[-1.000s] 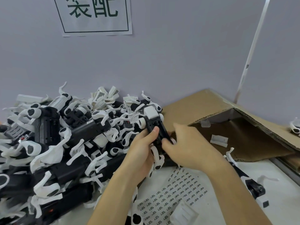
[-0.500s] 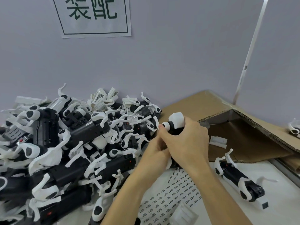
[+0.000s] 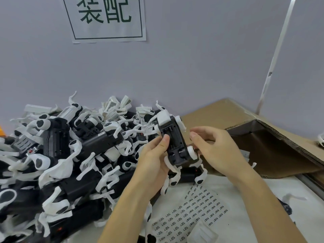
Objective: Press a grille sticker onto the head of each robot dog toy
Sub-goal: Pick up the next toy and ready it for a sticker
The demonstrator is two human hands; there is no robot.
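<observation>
A black robot dog toy (image 3: 173, 139) with white legs and a white head block at its top end is held belly up above the table, its battery bay facing me. My left hand (image 3: 154, 160) grips its left side, thumb on the bay. My right hand (image 3: 215, 149) is just right of it, thumb lifted clear and fingertips at the white hip joint. Below the hands a sticker sheet (image 3: 192, 211) with rows of small printed stickers lies flat on the white table. I see no sticker in either hand.
A big tangled pile of black and white robot dog toys (image 3: 70, 155) fills the left half. An open cardboard box (image 3: 263, 148) lies on its side at the right. Another toy (image 3: 287, 207) shows past my right forearm. A white plastic piece (image 3: 201, 232) lies near the bottom edge.
The toy has been turned belly up and moved slightly left. My right hand, wrapped over it half a second ago, has come off to its right side.
</observation>
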